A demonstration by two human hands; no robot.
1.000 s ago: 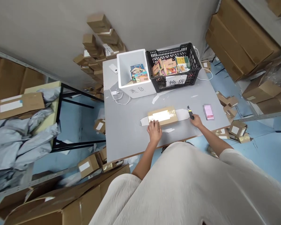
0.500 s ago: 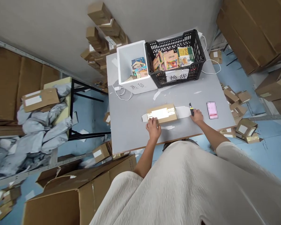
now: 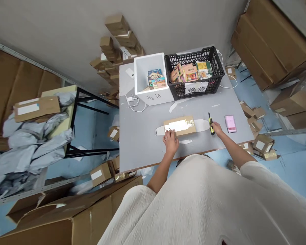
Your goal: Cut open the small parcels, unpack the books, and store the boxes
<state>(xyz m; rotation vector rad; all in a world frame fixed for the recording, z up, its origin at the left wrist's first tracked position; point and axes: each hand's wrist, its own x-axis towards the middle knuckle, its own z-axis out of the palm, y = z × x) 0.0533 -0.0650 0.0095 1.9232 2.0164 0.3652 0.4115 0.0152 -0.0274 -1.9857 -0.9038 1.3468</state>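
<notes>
A small, long cardboard box [image 3: 191, 128] with a white label and shiny tape on top lies on the grey table. My left hand [image 3: 171, 140] grips its near left part, fingers curled over the top edge; a ring shows on one finger. At the box's right, a black and yellow utility knife [image 3: 211, 124] points away from me. The fingers of my right hand [image 3: 217, 129] are closed at the right side of its handle; the fingertips are partly hidden. A pale, worn patch [image 3: 202, 125] shows on the table between box and knife.
On the table [image 3: 140, 146] stand a white foam box [image 3: 159, 98] and a black plastic crate [image 3: 214, 85], both holding books. A phone [image 3: 230, 123] with a blurred screen lies at the right. Grey parcels [image 3: 28, 136] fill the left side; a large open carton [image 3: 91, 217] stands below.
My right hand has shifted to the right side of the knife, and more of the handle shows. My left hand stays on the box. The whole view has tilted slightly.
</notes>
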